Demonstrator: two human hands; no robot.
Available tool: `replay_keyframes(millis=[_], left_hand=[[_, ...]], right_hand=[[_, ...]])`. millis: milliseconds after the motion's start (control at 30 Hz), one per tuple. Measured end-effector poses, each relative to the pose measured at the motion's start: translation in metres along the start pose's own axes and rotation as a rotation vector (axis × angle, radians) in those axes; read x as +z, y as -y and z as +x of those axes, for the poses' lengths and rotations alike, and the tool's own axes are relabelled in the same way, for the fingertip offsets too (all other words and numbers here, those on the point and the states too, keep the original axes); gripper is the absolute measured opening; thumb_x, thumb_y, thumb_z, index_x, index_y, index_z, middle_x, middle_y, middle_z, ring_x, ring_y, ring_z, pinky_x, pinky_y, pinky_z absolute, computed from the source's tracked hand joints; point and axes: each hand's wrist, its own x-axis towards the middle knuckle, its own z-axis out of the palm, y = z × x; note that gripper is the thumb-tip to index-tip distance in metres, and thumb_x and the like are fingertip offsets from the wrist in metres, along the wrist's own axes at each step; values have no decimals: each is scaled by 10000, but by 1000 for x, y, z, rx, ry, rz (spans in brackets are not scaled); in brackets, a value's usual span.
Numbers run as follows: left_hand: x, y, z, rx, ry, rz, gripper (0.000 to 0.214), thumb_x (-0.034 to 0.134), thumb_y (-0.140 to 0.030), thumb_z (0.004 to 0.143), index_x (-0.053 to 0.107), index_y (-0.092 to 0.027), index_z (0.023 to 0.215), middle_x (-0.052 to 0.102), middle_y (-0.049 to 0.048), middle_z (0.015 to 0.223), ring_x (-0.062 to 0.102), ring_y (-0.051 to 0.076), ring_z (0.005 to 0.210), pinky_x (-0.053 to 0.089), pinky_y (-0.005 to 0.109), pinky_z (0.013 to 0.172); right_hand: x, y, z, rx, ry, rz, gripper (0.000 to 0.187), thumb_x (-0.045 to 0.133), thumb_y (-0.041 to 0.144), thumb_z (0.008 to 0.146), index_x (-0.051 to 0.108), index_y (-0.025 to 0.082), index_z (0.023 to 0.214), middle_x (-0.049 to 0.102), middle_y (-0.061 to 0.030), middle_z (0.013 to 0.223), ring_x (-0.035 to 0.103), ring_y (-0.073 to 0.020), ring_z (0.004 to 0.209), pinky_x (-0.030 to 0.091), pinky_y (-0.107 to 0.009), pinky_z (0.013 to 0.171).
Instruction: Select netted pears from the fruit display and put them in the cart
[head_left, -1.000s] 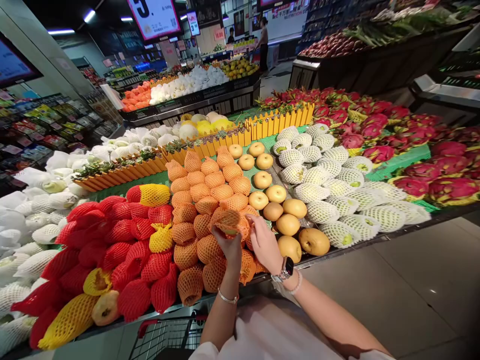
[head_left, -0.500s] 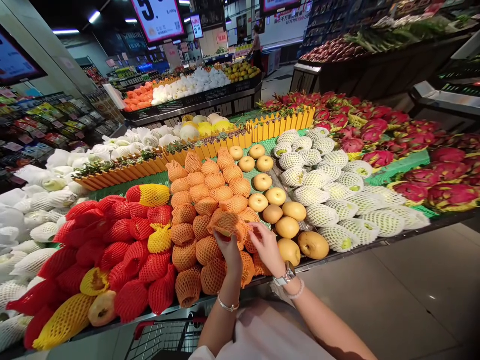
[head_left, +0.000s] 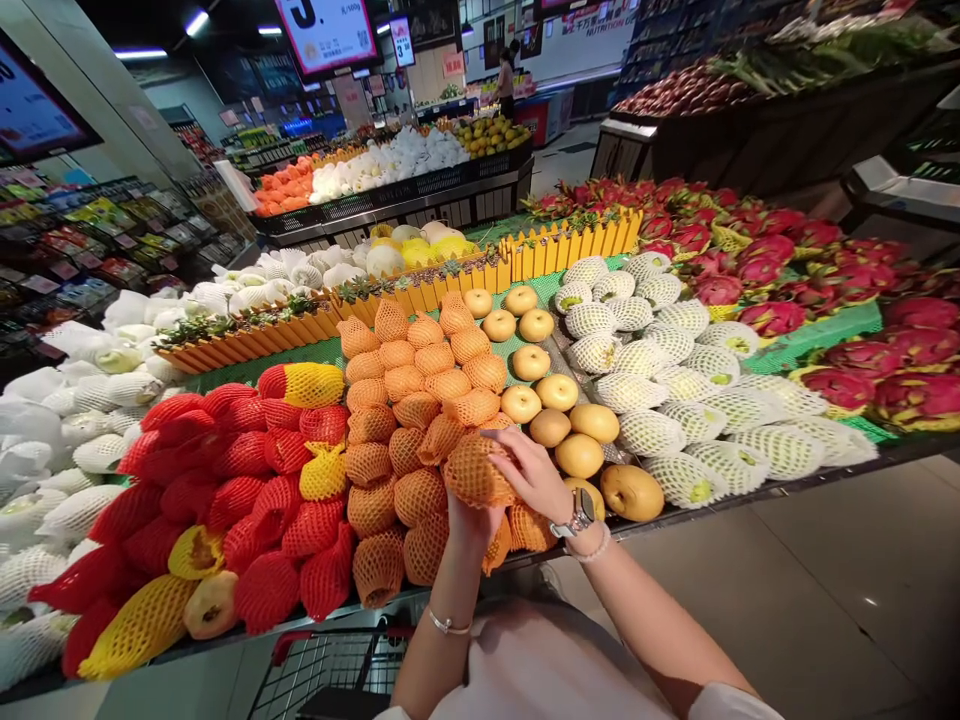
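Orange foam mesh wraps the netted fruit (head_left: 474, 472), roundish, long axis can't tell, held above the stand (head_left: 911, 452) nr its front edge, approx. mid-length. L hand (head_left: 472, 524) is nearer from below, cupped under it, fingers mostly hidden; R hand (head_left: 536, 478) comes in from the R, fingers part-bent w/ tips on the fruit's upper R side, so fruit lies L of those tips; firm grip or light touch, can't tell. Around: orange-netted pile (head_left: 405, 385), diamond-mesh sleeves; smooth tan pears (head_left: 578, 455) to the R, bare & round; red-netted pile (head_left: 259, 455) twd the stand's front L corner.
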Motion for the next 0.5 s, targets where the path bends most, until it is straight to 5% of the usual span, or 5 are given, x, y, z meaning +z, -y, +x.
replay_keyframes(millis=[133, 233, 400, 500], left_hand=[[3, -15, -5, -66, -89, -228, 391, 378, -370, 976, 739, -227, 926, 758, 67, 1075, 672, 234, 1135, 515, 393, 1040], [3, -24, -8, -56, -143, -311, 479, 291, -288, 1009, 748, -205, 892, 771, 67, 982, 685, 214, 1092, 520, 368, 1025], [-5, -21, -10, -23, -34, -251, 413, 347, -299, 993, 751, -230, 941, 759, 65, 1100, 613, 242, 1238, 451, 409, 1111], [-12, -14, -11, -15, -35, -101, 306, 463, -369, 950, 745, -251, 945, 744, 76, 1150, 538, 287, 1334, 406, 442, 1145]], right_hand=[[11, -2, -19, 35, -49, -12, 461, 646, 317, 912, 523, 239, 1349, 645, -93, 1080, 624, -264, 989, 546, -426, 886], [17, -10, -31, 21, -42, 17, 501, 606, 308, 942, 469, 261, 1421, 649, -80, 1052, 624, -263, 1010, 540, -450, 929], [1, -14, -28, -71, 72, 26, 435, 497, 310, 1012, 454, 291, 1444, 654, -102, 1255, 609, -271, 1184, 498, -462, 1027], [-15, -10, -17, -90, 174, 58, 438, 445, 294, 1023, 427, 271, 1460, 667, -100, 1223, 644, -249, 1108, 530, -418, 970]])
